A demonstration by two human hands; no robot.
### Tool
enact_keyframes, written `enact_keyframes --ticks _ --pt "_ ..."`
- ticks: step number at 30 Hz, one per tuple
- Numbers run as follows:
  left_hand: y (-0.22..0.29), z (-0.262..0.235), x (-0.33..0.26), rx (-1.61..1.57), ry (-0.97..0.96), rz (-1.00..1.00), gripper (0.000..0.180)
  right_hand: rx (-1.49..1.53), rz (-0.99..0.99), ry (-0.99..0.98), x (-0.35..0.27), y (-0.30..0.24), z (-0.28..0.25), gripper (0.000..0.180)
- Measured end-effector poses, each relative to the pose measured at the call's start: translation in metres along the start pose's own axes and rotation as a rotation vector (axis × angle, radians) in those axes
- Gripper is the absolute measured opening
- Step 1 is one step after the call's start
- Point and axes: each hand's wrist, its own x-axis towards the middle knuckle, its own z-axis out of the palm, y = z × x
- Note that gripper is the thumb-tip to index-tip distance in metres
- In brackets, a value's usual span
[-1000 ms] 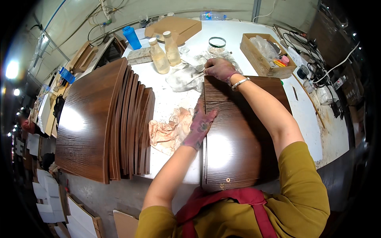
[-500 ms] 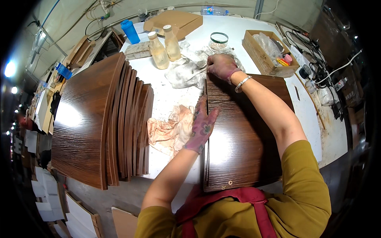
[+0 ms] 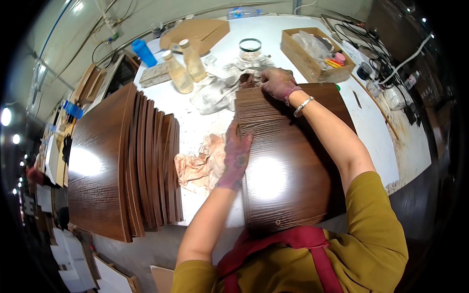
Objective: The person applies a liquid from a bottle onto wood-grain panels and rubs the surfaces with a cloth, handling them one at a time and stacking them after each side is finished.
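Left: stacked brown boards (image 3: 100,171). Centre: stained cloth (image 3: 195,168); just beside it, left hand (image 3: 236,158), thumb and fingers apart, at the left edge of the dark panel (image 3: 303,161) lying right of centre. Upper centre: right hand (image 3: 281,84), curled over the panel's top edge; grip cannot be told.

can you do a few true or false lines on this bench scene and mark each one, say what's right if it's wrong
1. The left hand is at the left side of the dark panel before the person. True.
2. A silver bracelet is on the wrist of the right hand. True.
3. The right hand is at that panel's near edge. False: it is at the far edge.
4. A peach cloth lies between the dark panel and the row of panels. True.
5. The row of panels is on the person's right. False: it is on the left.
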Motion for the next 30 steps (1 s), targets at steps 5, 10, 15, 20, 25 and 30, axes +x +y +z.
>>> enact_keyframes --ticks 5,10,15,20,25,30 --pt "0.043 0.0 -0.014 -0.034 -0.04 -0.089 0.058 -0.045 0.059 0.057 -0.01 0.068 -0.021 0.02" --pt "0.003 -0.008 0.0 0.045 0.014 0.024 0.06 -0.108 0.07 0.193 -0.022 0.137 -0.036 0.018" --pt "-0.008 -0.013 0.009 0.161 -0.025 0.057 0.061 -0.241 0.109 0.311 -0.04 0.216 -0.064 0.015" --pt "0.04 0.004 -0.004 0.854 -0.02 0.574 0.057 0.267 0.136 0.325 -0.076 0.258 -0.086 0.026" --pt "0.073 0.071 -0.041 1.189 -0.256 0.616 0.052 0.66 -0.036 0.301 -0.064 0.27 -0.058 0.027" --pt "0.086 0.079 -0.048 1.16 -0.252 0.515 0.047 0.651 -0.043 0.202 -0.082 0.268 -0.055 0.025"
